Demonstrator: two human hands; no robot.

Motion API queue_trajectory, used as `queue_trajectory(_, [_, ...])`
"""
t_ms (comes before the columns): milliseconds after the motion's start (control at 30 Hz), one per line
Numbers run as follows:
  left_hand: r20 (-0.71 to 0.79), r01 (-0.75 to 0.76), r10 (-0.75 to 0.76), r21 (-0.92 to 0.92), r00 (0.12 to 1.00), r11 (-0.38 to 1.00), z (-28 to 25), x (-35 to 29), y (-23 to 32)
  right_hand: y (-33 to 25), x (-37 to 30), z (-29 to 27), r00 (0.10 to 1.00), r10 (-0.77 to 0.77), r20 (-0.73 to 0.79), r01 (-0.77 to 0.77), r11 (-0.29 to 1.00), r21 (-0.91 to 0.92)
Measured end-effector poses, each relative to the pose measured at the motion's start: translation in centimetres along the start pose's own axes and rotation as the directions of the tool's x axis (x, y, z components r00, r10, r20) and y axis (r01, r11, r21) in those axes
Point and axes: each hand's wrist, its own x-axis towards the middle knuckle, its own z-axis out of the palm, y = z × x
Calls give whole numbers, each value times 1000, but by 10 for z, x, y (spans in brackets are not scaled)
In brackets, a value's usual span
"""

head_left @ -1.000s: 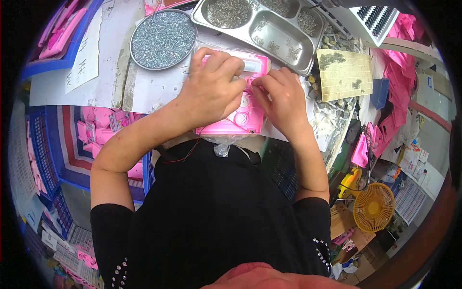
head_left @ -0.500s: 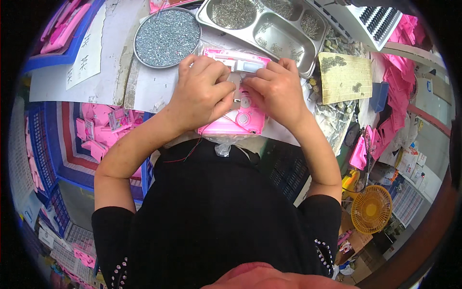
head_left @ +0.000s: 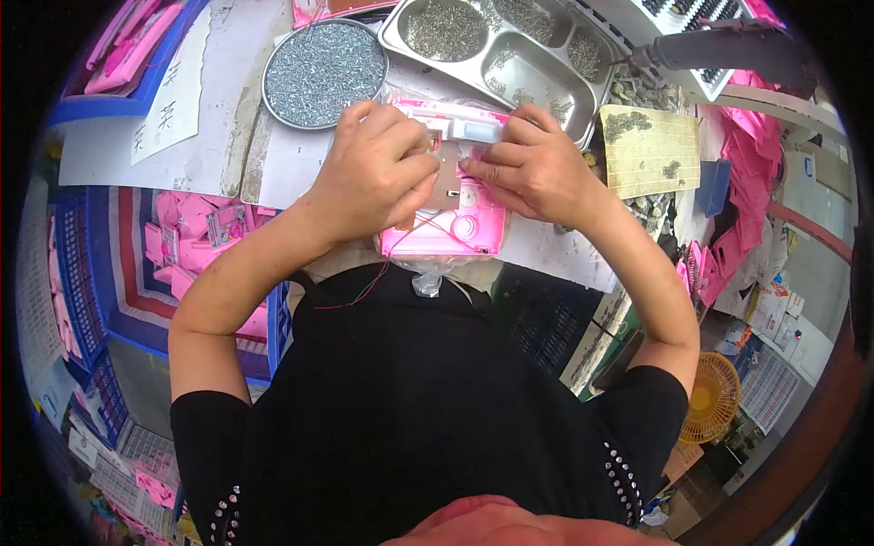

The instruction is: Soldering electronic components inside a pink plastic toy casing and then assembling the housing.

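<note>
Nearest, red wires [head_left: 370, 288] trail down; snag one and the brown board [head_left: 450, 187] might skew on the pink casing [head_left: 437, 242], there on the surface [head_left: 569, 259]. Left hand [head_left: 376, 168] curled at the board's edge, right hand [head_left: 543, 173] bent-fingered opposite; can't tell what either pinches. Beyond, a knocked dish [head_left: 265, 86] could spill its metal bits [head_left: 325, 71].

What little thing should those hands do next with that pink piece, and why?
Perhaps gently settle the flat brownish plate against the pink casing: it lies over the casing's middle, with the left hand at its left edge and the right hand close by its right edge. Whether it is already seated, I cannot tell.
</note>
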Motion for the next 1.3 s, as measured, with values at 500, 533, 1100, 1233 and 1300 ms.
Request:
queue_trajectory(500, [75,-35,35,3,997,999,-6,12,7,-24,-44,-14,835,478,-273,-432,876,213])
queue_trajectory(533, [88,-27,27,-5,996,1000,-7,9,10,-31,-54,-8,792,537,-291,-485,843,235])
queue_trajectory(1100, [176,-24,50,-148,983,989,-4,-22,38,88,-144,-130,403,576,-711,-808,588,17])
queue_trajectory(1233, [151,26,-8,-116,989,993,-8,-21,39,186,-102,-144,588,540,-602,-694,719,-33])
queue_trajectory(1300, [148,48,-33,-98,988,994,-11,-22,39,207,-68,-147,631,556,-541,-715,688,-127])
